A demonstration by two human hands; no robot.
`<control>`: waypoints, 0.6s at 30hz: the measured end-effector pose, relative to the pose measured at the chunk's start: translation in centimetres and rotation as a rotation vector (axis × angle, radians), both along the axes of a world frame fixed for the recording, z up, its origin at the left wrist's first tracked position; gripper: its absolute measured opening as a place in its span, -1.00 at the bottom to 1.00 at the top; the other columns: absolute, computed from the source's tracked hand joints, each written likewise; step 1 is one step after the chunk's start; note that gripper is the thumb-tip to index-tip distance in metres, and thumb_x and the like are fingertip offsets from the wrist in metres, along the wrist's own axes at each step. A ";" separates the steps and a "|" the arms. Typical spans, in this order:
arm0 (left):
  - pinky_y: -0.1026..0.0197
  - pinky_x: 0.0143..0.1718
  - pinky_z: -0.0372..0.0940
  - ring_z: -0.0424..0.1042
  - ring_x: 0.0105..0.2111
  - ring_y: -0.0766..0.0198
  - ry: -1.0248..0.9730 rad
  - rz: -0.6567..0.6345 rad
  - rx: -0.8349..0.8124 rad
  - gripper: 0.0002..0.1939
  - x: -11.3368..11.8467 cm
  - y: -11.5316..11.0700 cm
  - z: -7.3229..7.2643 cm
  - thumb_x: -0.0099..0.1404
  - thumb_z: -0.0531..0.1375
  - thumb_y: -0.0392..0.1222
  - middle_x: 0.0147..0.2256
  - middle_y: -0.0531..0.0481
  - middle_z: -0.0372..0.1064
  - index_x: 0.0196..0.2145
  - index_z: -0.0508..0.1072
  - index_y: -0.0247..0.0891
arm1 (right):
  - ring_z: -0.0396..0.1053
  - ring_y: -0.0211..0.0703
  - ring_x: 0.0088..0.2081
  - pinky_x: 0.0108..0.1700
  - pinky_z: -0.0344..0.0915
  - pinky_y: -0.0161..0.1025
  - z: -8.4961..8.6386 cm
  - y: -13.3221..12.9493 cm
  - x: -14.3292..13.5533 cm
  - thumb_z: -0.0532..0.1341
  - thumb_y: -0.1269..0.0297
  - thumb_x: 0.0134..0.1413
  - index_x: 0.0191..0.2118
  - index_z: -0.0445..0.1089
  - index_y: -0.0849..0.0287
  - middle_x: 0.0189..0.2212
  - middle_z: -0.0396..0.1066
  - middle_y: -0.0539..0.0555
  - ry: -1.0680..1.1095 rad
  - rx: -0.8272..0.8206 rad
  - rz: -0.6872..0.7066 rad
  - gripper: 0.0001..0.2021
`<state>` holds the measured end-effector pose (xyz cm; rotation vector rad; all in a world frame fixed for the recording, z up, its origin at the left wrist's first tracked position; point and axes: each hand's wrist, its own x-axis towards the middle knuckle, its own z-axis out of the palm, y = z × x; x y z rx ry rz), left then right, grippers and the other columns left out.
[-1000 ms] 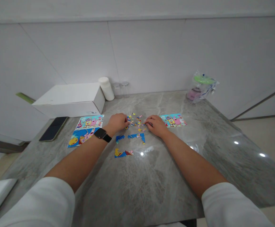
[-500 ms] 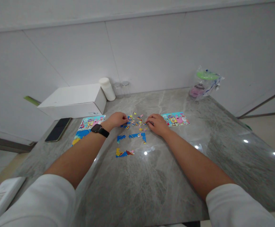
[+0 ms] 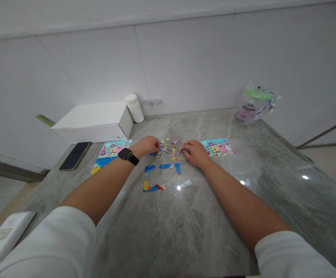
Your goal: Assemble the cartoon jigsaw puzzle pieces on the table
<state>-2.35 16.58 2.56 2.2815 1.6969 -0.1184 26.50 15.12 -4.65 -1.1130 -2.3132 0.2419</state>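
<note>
At the middle of the table (image 3: 185, 224), between both hands, we list loose puzzle pieces (image 3: 174, 158) in a small scatter, presumably grouped there for either hand's reach.
Left hand (image 3: 151, 144): at the scatter's left edge, fingers bent down; we cannot tell whether they pinch a piece.
Right hand (image 3: 195, 152): at the right edge, fingers loosely curled; any grip, again, we cannot tell.
Nearer the person: two blue joined strips (image 3: 170, 166) side by side with a gap, and a yellow-and-red strip (image 3: 154, 188) below, probably set apart so loose pieces do not mix in.
Picture cards (image 3: 218, 147): one beside the right hand, others partly under the left forearm, all face up, likely for easy viewing.
Outer items: phone (image 3: 75, 156), white box (image 3: 95, 122), white bottle (image 3: 135, 109), plastic bag (image 3: 257, 103), seemingly pushed outward to leave working room.
</note>
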 end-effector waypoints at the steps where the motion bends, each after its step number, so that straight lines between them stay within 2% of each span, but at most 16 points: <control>1: 0.23 -0.27 0.26 0.49 -0.33 0.19 0.010 -0.002 -0.001 -0.82 0.0 0.0 0.0 0.14 0.30 -0.19 -0.30 -0.04 0.61 -0.29 0.66 -0.20 | 0.43 0.02 -0.01 0.11 0.31 -0.04 0.0 0.0 0.0 0.26 0.39 0.23 -0.14 0.63 0.07 -0.10 0.55 0.13 0.000 -0.001 0.001 -0.81; 11: 0.22 -0.25 0.29 0.52 -0.26 0.15 0.000 -0.021 0.039 -0.71 -0.2 -0.3 -0.8 0.18 0.25 -0.17 -0.22 -0.09 0.61 -0.15 0.63 -0.23 | 0.44 0.02 -0.03 0.11 0.31 -0.05 0.0 0.0 0.0 0.27 0.39 0.23 -0.14 0.62 0.06 -0.11 0.56 0.12 -0.004 0.000 0.005 -0.81; 18: 0.23 -0.27 0.29 0.50 -0.29 0.17 -0.016 -0.032 0.033 -0.80 -0.4 -0.2 -0.9 0.17 0.27 -0.19 -0.23 -0.08 0.60 -0.23 0.61 -0.23 | 0.45 0.01 -0.03 0.11 0.32 -0.05 -0.1 0.2 0.0 0.26 0.39 0.23 -0.13 0.62 0.06 -0.10 0.56 0.13 -0.008 -0.011 0.011 -0.80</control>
